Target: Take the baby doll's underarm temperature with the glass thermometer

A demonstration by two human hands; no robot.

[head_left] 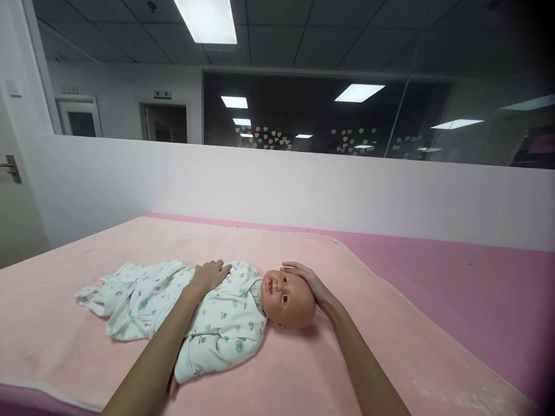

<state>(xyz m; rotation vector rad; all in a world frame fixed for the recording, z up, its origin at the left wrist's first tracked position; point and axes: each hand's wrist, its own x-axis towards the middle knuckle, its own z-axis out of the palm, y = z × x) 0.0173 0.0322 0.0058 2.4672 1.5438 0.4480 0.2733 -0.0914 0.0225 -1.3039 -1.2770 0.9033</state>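
A baby doll (284, 297) lies on its back on a light pink blanket (303, 370), head to the right, dressed in a white patterned onesie (221, 329). My left hand (211, 274) rests flat on the doll's chest, fingers spread over the fabric. My right hand (310, 280) cups the far side of the doll's bald head from behind. The doll's legs trail off to the left in loose cloth (117, 289).
The blanket covers a darker pink surface (477, 289) that shows at the right and back. A white partition wall (303, 185) runs along the far edge, with dark glass windows above it. A door with a handle (11, 167) is at the left.
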